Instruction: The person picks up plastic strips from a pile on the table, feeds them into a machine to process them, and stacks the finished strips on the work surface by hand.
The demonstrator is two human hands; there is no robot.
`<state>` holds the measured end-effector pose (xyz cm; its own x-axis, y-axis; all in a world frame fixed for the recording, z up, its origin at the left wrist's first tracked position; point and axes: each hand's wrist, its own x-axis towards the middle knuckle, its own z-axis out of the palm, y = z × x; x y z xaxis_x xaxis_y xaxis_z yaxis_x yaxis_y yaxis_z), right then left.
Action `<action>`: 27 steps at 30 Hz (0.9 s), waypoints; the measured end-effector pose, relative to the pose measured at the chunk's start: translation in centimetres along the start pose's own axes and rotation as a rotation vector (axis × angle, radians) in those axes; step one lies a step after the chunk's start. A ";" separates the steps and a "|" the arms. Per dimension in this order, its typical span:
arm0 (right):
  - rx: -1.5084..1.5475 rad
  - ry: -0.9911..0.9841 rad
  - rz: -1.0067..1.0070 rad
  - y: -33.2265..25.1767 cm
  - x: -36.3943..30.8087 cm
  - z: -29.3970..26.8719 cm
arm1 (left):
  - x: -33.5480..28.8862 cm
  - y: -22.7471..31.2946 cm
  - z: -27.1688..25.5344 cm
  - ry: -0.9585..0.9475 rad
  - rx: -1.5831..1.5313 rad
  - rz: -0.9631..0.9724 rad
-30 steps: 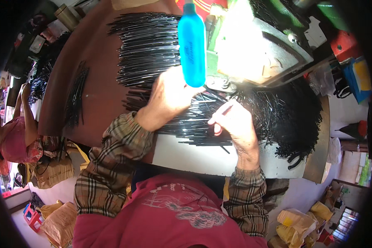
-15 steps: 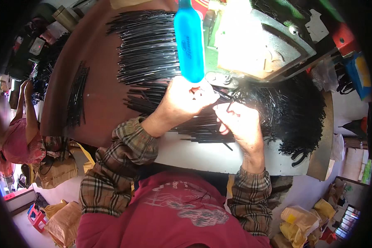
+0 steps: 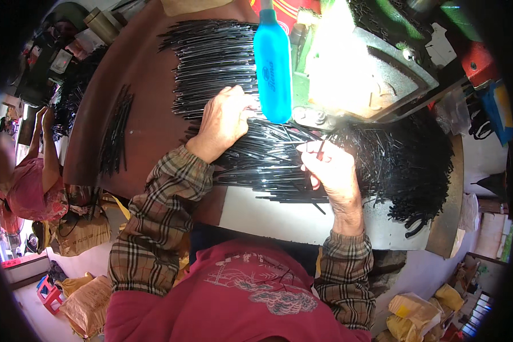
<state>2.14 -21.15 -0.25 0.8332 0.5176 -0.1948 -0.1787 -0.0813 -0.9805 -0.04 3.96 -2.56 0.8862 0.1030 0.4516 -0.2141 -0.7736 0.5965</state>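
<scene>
Black thin strips [image 3: 216,68] lie in dense rows across the work table, with a looser pile [image 3: 262,165] in front of me. Over the edge of the far rows, my left hand [image 3: 222,122] is closed with bent fingers, its thumb and forefinger near the blue rounded handle-like piece [image 3: 273,74]. Whatever those fingertips may hold is too bright and small to make out. My right hand [image 3: 333,171] pinches the end of a thin black strip above the loose pile. Something dark red shows between its fingers, but I cannot tell what.
A brightly lit green machine [image 3: 376,74] stands at the back right. Curled black strips [image 3: 416,165] heap up at the right end. A small bundle [image 3: 117,134] lies on the brown surface [image 3: 148,119] at left. Another person [image 3: 34,185] is at the far left.
My left hand has drawn away from my right hand, back toward the left, uncovering the strips between them. My right hand stays nearly in place. The whole view has shifted slightly.
</scene>
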 end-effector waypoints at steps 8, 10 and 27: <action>-0.018 0.038 -0.024 -0.2 0.1 0.6 | -0.1 0.4 0.0 0.031 -0.061 0.042; -0.011 0.059 -0.027 -0.1 0.0 0.5 | 0.1 0.3 0.0 0.036 -0.097 0.042; -0.069 0.218 -0.282 0.3 1.1 0.2 | -0.8 6.0 1.9 -0.216 -0.798 -0.318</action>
<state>2.92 -20.36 -0.73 0.9379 0.3349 0.0905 0.1039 -0.0225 -0.9943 -1.20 -1.96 -0.61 0.9935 0.0564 0.0988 -0.0958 -0.0532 0.9940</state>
